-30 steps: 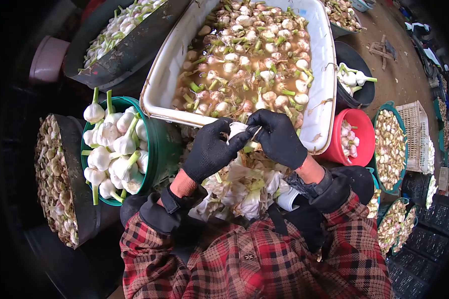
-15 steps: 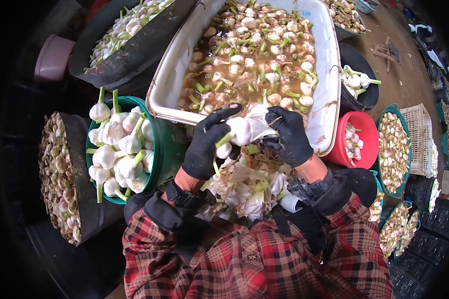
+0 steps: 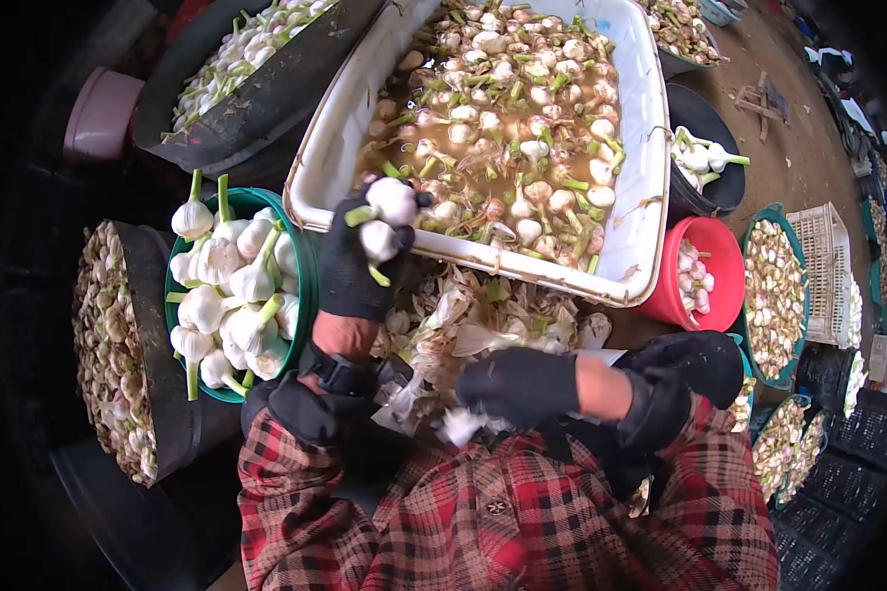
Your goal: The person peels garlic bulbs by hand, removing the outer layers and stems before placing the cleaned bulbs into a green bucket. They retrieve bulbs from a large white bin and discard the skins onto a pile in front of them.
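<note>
My left hand (image 3: 350, 251), in a black glove, is closed around two peeled garlic bulbs, an upper bulb (image 3: 392, 202) and a lower bulb (image 3: 377, 240), both with short green stems. It is above the near left corner of a white tub (image 3: 310, 182), beside a green bucket (image 3: 308, 286) filled with clean white bulbs. Low over my lap is my right hand (image 3: 520, 384), also gloved and smeared by motion, its fingers not clear. Just below its fingertips shows a blurred white scrap of garlic skin (image 3: 460, 426). Loose papery skins (image 3: 453, 345) lie heaped between my arms.
Garlic bulbs soak in the tub's brown water. At right are a red bucket (image 3: 721, 276) with bulbs, a black bucket (image 3: 705, 192) and a cream crate (image 3: 823, 261). A dark container of unpeeled garlic (image 3: 113, 345) stands left; a pink bucket (image 3: 103, 113) is farther back.
My hands have parted. The left moved left and up with the bulbs, toward the tub corner. My right hand left the bulb and dropped toward my lap, with white skin near its fingertips.
</note>
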The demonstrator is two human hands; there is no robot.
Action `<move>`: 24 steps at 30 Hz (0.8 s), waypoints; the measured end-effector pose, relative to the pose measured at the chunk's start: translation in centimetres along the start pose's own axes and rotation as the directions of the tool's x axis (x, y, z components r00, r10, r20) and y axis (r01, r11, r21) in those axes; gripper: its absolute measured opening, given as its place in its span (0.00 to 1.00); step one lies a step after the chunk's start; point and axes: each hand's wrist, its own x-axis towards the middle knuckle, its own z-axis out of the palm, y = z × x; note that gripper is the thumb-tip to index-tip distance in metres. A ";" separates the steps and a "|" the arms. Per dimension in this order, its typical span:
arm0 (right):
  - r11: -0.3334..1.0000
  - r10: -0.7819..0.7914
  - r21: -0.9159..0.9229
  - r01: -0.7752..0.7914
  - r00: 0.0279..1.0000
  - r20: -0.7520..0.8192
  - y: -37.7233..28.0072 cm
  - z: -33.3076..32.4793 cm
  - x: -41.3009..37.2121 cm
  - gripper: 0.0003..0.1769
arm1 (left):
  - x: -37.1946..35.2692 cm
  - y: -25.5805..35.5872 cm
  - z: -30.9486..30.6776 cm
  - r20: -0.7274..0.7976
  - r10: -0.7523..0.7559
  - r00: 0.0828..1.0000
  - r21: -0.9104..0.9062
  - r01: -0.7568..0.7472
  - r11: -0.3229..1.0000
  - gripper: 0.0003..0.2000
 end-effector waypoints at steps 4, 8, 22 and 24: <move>0.938 0.151 -0.248 -0.241 0.931 -0.331 -1.2 -0.3 -1.0 0.28 | -0.2 1.5 2.1 -0.081 -0.291 0.953 -0.342 0.248 0.907 0.18; 0.865 0.201 -0.221 -0.451 0.715 -0.670 -3.8 -5.2 -0.3 0.48 | -2.8 -1.2 3.8 0.025 -0.350 0.936 -0.005 0.350 0.937 0.18; 0.770 0.103 -0.344 -0.538 0.636 -0.765 0.1 -10.6 -12.3 0.21 | -4.8 -1.5 6.6 0.381 -0.585 0.716 -0.035 0.643 0.765 0.26; 0.565 0.097 -0.412 -0.715 0.554 -0.827 0.6 -12.9 -16.8 0.21 | -4.8 -1.5 6.2 0.453 -0.543 0.707 0.036 0.594 0.804 0.25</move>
